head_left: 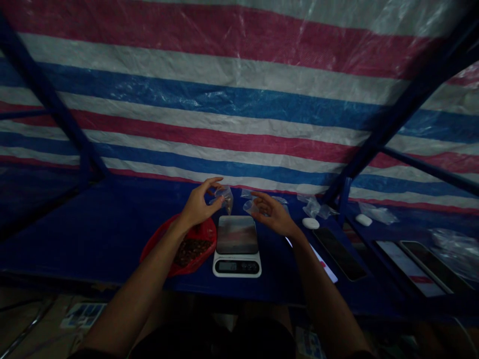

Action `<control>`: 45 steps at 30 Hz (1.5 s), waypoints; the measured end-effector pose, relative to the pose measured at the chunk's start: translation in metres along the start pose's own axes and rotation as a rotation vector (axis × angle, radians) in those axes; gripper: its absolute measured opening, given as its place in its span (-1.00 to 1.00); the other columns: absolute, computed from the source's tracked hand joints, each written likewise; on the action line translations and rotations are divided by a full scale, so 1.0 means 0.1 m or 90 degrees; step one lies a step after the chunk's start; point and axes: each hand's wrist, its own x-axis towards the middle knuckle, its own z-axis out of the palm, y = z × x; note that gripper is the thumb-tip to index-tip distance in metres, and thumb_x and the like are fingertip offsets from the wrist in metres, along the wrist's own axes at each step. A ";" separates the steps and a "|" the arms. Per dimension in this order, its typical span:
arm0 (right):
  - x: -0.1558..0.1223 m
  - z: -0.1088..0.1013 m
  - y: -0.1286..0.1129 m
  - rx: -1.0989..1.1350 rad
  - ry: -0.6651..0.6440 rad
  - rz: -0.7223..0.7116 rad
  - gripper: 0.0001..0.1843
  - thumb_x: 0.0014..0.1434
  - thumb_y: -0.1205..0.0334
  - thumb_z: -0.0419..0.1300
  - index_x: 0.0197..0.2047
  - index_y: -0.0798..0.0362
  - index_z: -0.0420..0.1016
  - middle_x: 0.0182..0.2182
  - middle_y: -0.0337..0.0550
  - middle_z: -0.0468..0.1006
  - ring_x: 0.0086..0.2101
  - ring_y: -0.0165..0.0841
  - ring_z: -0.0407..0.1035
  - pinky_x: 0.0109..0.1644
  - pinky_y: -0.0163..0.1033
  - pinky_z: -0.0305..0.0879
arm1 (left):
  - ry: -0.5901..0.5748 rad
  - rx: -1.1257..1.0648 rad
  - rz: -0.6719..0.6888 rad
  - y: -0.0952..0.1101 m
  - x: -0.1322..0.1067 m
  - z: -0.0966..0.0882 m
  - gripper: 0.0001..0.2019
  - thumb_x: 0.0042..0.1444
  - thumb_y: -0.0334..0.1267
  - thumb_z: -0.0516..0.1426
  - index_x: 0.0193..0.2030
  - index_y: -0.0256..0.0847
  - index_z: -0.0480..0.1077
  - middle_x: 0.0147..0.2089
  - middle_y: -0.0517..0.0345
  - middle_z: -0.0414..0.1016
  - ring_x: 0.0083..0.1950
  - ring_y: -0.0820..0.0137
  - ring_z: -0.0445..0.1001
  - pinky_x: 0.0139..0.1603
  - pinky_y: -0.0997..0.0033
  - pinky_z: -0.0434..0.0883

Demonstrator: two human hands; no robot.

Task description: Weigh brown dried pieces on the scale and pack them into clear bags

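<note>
My left hand point(200, 203) pinches a small clear plastic bag point(227, 194) above the far edge of the scale. A few brownish bits sit low in that bag. My right hand point(272, 215) has its fingers curled around what looks like a small clear plastic cup point(249, 206), just right of the bag and apart from it. Below and between both hands stands a white digital scale point(237, 237) with nothing on its metal plate; the digits on its display are too faint to read. Under my left forearm, a red plastic bag point(210, 230) lies open with small dark brown pieces point(192, 251) in it.
Clear plastic bags point(313, 205) lie behind a white rounded case point(310, 223) on the blue table point(93, 229). A dark phone point(340, 253) and a lit phone point(325, 263) are beside my right forearm. More phones point(409, 268) lie farther right. Striped sheeting point(239, 109) hangs behind.
</note>
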 end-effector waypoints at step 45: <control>0.52 1.24 -0.54 -0.498 -0.157 -0.136 -0.62 0.32 0.10 0.23 0.12 0.11 0.50 0.03 0.09 0.59 -0.04 -0.14 0.46 -0.04 -0.13 0.32 | -0.346 0.073 -0.534 0.04 -0.79 -1.39 -0.47 0.08 0.15 0.16 0.02 -0.23 0.50 -0.19 0.01 0.65 -0.23 0.20 0.58 -0.34 0.39 0.43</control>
